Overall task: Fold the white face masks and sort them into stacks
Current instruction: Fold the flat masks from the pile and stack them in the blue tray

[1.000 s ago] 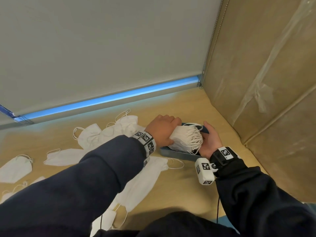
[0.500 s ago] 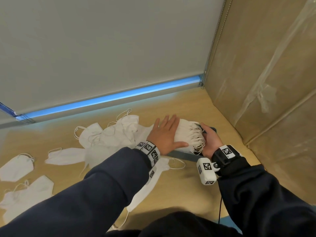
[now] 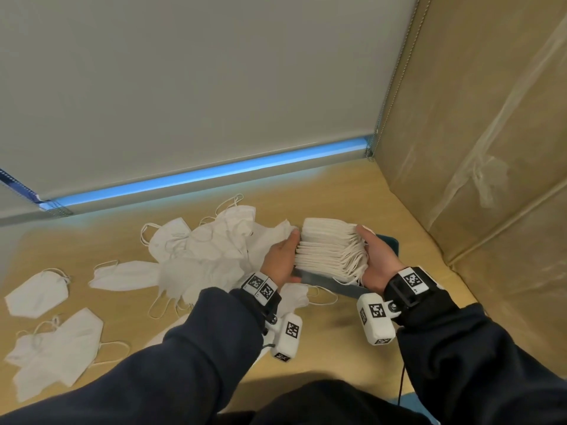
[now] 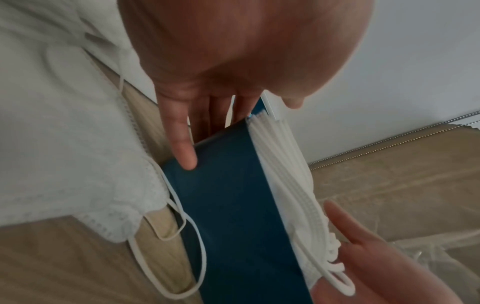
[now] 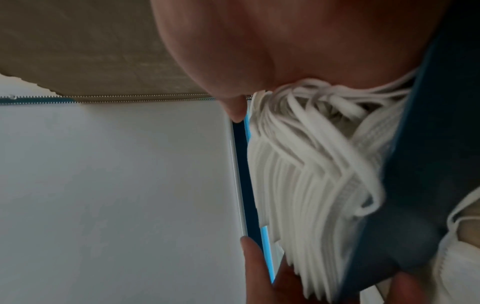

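A thick stack of folded white masks (image 3: 329,250) stands in a dark blue tray (image 3: 334,285) at the table's right. My left hand (image 3: 282,256) presses flat against the stack's left side, its fingers (image 4: 182,148) straight along the tray wall (image 4: 233,205). On the ear-loop side, my right hand (image 3: 376,259) presses its palm on the stack, thumb at the top edge. The right wrist view shows the bunched loops (image 5: 311,115) under the right palm (image 5: 285,51). The right hand's fingers are hidden behind the stack.
A heap of loose unfolded masks (image 3: 208,253) lies just left of the tray, with one under its near corner (image 3: 294,297). More single masks (image 3: 36,292) (image 3: 58,348) lie at the far left. A cardboard wall (image 3: 475,148) stands close on the right, a grey blind (image 3: 214,87) behind.
My left hand came off the top of the stack, where it pressed down, and now lies against its left side. The right hand stayed at the loop side.
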Demonstrator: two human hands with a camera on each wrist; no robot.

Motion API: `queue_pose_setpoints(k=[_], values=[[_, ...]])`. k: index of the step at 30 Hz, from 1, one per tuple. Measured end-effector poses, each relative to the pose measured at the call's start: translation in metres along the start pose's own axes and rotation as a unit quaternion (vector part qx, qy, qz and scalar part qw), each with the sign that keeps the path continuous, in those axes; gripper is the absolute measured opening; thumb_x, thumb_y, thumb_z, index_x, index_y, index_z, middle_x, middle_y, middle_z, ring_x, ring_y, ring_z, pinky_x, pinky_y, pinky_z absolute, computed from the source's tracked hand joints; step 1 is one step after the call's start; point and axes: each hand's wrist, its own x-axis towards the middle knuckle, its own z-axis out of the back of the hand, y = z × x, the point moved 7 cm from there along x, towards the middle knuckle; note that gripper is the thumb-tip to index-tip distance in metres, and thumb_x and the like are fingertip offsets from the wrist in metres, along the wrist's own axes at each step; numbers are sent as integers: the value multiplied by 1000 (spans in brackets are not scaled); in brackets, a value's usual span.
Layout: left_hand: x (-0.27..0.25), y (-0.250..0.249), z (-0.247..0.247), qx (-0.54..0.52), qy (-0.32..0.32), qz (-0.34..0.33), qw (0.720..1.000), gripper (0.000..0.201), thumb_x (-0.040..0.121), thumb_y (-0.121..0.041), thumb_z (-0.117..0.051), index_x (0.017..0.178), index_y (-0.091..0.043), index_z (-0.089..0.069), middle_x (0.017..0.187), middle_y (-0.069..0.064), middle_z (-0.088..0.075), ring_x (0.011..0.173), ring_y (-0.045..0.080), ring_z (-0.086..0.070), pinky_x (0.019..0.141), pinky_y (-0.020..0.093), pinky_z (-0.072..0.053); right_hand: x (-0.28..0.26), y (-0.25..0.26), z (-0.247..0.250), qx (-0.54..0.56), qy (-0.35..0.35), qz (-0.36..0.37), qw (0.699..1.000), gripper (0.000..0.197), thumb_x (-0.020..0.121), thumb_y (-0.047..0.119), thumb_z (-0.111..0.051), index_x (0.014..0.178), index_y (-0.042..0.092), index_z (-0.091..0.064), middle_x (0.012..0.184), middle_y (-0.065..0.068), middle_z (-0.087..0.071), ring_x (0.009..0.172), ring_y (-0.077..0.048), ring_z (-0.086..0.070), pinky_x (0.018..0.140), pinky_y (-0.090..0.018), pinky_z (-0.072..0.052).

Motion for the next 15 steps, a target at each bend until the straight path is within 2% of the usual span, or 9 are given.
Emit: queue_pose_setpoints(k=[3,5,7,10,12,15], values=[[-1,-1,-1,23,-16,7,1000,64,92,-75,-44,109,-18,-70,109,9,-74,100,29,-70,76,52,-64,2,-5,-5,11,2,-7,1000,58,100,56,-49,138,13,-60,130,-19,-67,121,-40,-63,101,-54,-49],[-2,-5,-1,58,-22,-9,998,60,95,-71,-43,118,-20,-63,111,6,-69,102,29,-67,75,54,-63,3,-6,-8,5,4,-3,1000,60,100,58,-47,138,12,-58,130,-19,-67,121,-40,-63,103,-54,-48],[-4,-8,3,67,-38,-19,997,53,100,-65,-38,119,-20,-60,110,5,-67,101,30,-65,75,55,-63,0,-5,-8,-20,-7,-2,1000,60,99,58,-49,135,12,-60,128,-19,-69,119,-39,-64,101,-53,-50],[-2,-1,14,38,-46,3,998,58,100,-67,-34,113,-22,-69,111,7,-72,98,30,-69,74,54,-63,-2,-3,4,-51,-32,6,998,57,97,55,-56,132,11,-63,122,-18,-72,116,-38,-67,106,-52,-47],[-8,2,16,30,-28,1,999,56,96,-71,-39,110,-27,-70,109,4,-74,99,27,-70,78,51,-64,-3,0,13,-72,-36,13,997,57,95,54,-60,133,11,-63,121,-17,-72,113,-36,-69,108,-51,-47],[-22,6,14,50,22,-21,998,52,97,-67,-46,121,-25,-66,117,-2,-71,109,18,-67,83,43,-63,-6,1,20,-125,-28,2,992,53,99,53,-54,129,10,-64,121,-15,-73,114,-33,-69,107,-47,-48]])
